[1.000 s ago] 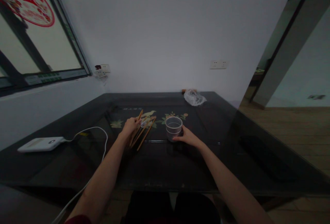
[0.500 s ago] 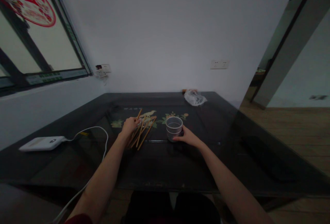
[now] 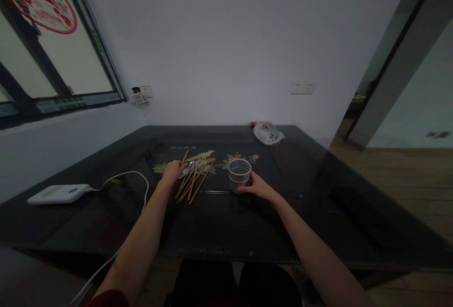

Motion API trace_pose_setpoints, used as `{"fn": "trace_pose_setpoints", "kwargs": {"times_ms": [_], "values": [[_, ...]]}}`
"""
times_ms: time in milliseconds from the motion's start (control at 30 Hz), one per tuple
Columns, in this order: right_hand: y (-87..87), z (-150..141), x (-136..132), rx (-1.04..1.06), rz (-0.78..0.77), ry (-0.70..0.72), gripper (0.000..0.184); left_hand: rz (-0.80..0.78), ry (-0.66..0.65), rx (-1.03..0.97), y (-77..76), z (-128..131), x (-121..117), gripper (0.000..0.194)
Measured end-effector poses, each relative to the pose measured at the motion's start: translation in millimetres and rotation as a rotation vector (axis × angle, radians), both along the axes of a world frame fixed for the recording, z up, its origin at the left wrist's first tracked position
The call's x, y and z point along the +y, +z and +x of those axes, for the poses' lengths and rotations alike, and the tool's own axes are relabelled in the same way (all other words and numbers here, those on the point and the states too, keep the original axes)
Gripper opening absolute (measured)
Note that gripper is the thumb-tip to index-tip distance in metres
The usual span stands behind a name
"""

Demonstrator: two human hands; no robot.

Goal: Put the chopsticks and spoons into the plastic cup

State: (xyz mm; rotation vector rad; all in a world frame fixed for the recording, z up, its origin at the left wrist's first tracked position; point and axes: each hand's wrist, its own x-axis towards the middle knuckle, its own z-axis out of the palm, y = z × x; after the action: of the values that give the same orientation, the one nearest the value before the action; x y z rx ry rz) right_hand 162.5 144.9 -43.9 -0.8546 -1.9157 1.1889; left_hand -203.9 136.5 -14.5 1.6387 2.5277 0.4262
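Note:
My right hand (image 3: pixel 257 186) is wrapped round the right side of a clear plastic cup (image 3: pixel 239 177), which stands upright on the dark table. On the left, my left hand (image 3: pixel 172 172) is closed on a wooden chopstick (image 3: pixel 184 157) whose tip sticks up past the fingers. Just right of that hand lies a loose pile of wooden chopsticks (image 3: pixel 198 182), fanned and crossing one another. Among them, beside my fingers, are shiny metal spoons (image 3: pixel 190 165), partly covered; I cannot make out how many.
A white power bank (image 3: pixel 59 194) with a white cable (image 3: pixel 146 189) lies at the left. A crumpled clear plastic bag (image 3: pixel 268 134) sits at the table's back edge by the wall. The dark table (image 3: pixel 226 231) carries a flower and bird print. A dark flat object (image 3: pixel 366 217) lies at the right.
My left hand has shifted slightly left with the chopstick, away from the pile, and more of the metal spoons shows. My right hand stays on the cup.

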Motion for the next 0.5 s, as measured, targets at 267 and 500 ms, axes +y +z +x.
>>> {"fn": "trace_pose_setpoints", "kwargs": {"times_ms": [267,500], "values": [[2.6,-0.3,-1.6,-0.016,0.008,-0.009,0.081,-0.017,-0.026,0.052,-3.3,3.1,-0.1,0.034],[3.6,-0.5,-3.0,0.003,0.022,-0.003,0.081,0.036,0.001,0.057,-1.3,0.5,-0.6,0.034]]}}
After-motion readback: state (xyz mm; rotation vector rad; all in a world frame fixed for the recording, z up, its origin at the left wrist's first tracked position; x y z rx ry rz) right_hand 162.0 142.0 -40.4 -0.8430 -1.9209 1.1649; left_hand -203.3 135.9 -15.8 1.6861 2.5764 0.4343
